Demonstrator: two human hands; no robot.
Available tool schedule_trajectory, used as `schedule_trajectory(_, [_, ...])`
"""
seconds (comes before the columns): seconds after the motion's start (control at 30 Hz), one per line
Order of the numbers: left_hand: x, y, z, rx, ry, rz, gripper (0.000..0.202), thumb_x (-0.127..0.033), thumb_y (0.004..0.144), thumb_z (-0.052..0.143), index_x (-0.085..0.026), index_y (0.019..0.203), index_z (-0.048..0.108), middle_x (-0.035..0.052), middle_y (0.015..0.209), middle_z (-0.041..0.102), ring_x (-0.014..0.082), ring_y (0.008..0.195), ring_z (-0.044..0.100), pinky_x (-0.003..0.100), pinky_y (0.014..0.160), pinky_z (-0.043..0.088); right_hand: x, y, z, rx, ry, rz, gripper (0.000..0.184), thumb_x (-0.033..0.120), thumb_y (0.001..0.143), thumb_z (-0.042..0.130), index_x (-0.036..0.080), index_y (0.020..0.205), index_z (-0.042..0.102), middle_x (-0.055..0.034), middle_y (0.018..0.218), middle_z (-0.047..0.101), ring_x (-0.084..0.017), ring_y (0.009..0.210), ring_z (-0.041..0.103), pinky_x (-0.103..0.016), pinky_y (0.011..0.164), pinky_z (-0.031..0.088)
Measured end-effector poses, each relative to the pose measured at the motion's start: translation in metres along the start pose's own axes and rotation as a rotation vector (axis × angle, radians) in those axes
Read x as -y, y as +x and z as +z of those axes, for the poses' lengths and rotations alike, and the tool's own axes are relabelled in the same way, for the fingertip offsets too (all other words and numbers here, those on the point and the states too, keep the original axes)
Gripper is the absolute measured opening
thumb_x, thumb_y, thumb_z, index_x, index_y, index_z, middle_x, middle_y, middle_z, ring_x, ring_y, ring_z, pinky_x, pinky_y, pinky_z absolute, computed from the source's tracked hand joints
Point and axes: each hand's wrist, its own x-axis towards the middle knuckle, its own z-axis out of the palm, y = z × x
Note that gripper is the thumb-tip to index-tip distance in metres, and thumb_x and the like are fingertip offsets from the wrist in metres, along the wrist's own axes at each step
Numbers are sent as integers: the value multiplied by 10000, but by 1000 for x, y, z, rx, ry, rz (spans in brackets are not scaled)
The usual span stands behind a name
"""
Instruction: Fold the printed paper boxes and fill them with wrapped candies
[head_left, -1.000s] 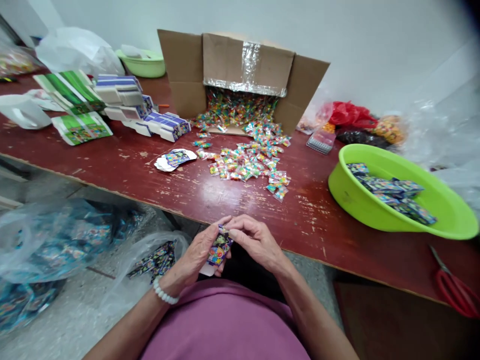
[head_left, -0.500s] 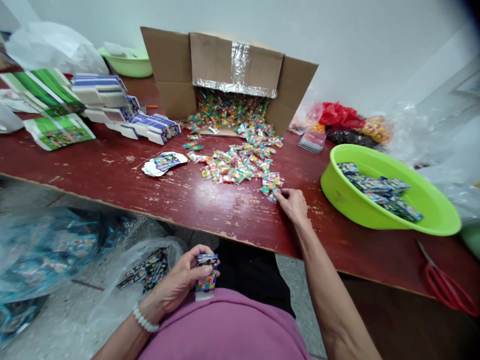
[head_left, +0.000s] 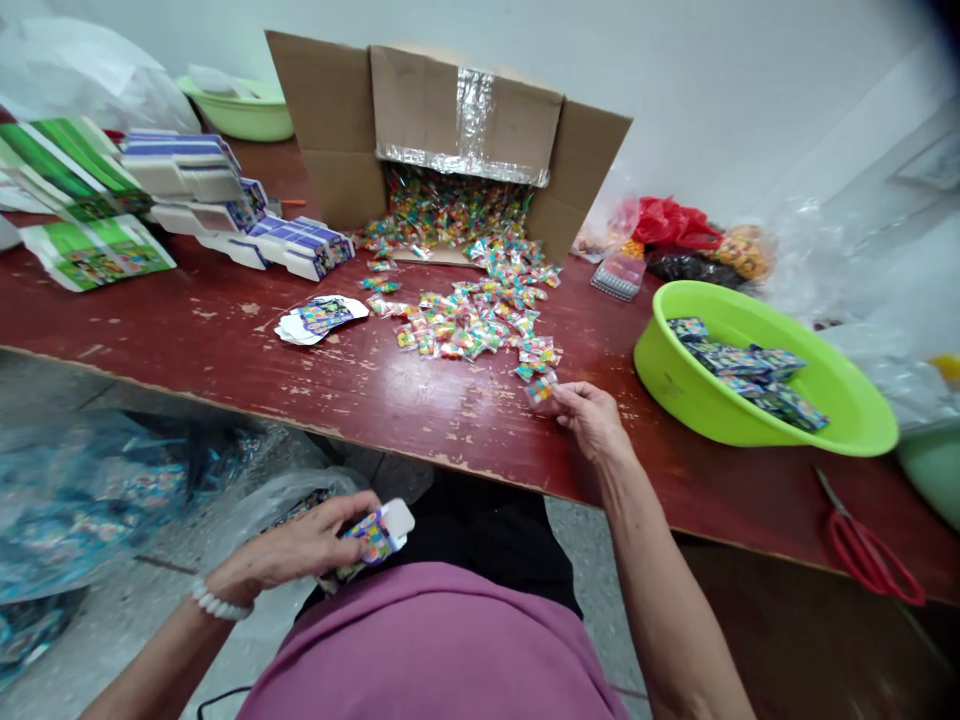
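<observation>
My left hand (head_left: 330, 540) is closed around a small printed carton (head_left: 376, 532) above my lap; its white end flap stands open toward the right. Between the thumb and fingers of my right hand (head_left: 592, 415) is a small clear packet of colourful candy (head_left: 540, 388), just over the table. Behind that hand, loose candy packets (head_left: 465, 325) spread across the red table (head_left: 420, 410). They spill from a cardboard box (head_left: 469, 110) lying on its side. A few flattened cartons (head_left: 319, 318) lie left of the packets.
A green basin (head_left: 652, 375) with several filled cartons stands at the right, and red-handled scissors (head_left: 870, 555) lie before it. Bundled flat cartons (head_left: 292, 245) are stacked at the left. Plastic bags (head_left: 112, 490) of packets sit on the floor, lower left.
My right hand has drawn the candy packet slightly away from the pile. My left hand has moved left and turned the carton, so its open flap now points up and right.
</observation>
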Motion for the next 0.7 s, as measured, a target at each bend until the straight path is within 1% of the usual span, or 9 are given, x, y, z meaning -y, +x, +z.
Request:
schedule_trajectory(0.07, [-10,3,8,39,-220,-13,341,-420,760,639,-245,1052,632,-1,923,684,186,795,624,233,645,466,6,-18,8,41,119,23,430,546,556,820,191,691,620,-4,616,651,-136,560,588,-245,505,459])
schedule_trajectory(0.13, [-22,7,17,27,-432,29,378,-388,781,636,-230,1119,576,40,1023,692,191,826,646,262,695,486,13,-37,17,99,280,79,406,470,539,871,186,711,638,1,626,660,-130,578,605,-237,523,493])
schedule_trajectory(0.23, [-39,13,32,2,-610,135,376,-328,773,652,-204,1109,538,74,995,703,184,758,675,275,682,492,24,-62,30,182,488,181,375,366,521,917,179,720,660,2,639,680,-117,586,617,-209,522,505])
schedule_trajectory(0.3, [-47,17,39,-8,-644,180,369,-298,774,644,-193,1108,528,68,943,705,165,698,672,257,643,482,31,-77,38,228,522,205,369,359,527,924,176,711,661,-3,649,691,-114,585,620,-200,513,500])
schedule_trajectory(0.4, [-55,20,48,-7,-657,201,356,-272,790,612,-194,1124,518,51,910,698,133,630,646,234,591,466,37,-95,47,297,513,211,361,372,552,917,176,700,652,-1,649,693,-111,577,614,-195,506,480])
schedule_trajectory(0.47, [-60,20,51,0,-652,230,348,-256,790,602,-196,1123,520,37,894,688,120,608,629,226,574,464,37,-104,52,337,485,209,351,387,582,902,177,698,647,5,631,684,-102,555,595,-193,508,460])
schedule_trajectory(0.53, [-66,18,54,-1,-645,261,346,-240,781,603,-195,1116,527,23,870,676,111,594,614,216,554,462,34,-111,55,371,438,175,335,405,621,880,178,696,645,5,624,679,-98,543,574,-199,516,441])
schedule_trajectory(0.63, [-73,14,55,-8,-646,289,326,-228,772,617,-191,1088,547,12,852,664,103,594,603,201,540,465,29,-119,58,385,316,45,286,412,698,835,188,704,658,9,633,670,-103,551,549,-219,531,416])
schedule_trajectory(0.7, [-75,12,55,-11,-652,309,315,-228,765,640,-192,1068,563,10,859,666,103,603,604,200,548,477,28,-123,59,404,211,-79,237,387,733,815,196,715,676,6,680,674,-118,608,564,-240,578,427])
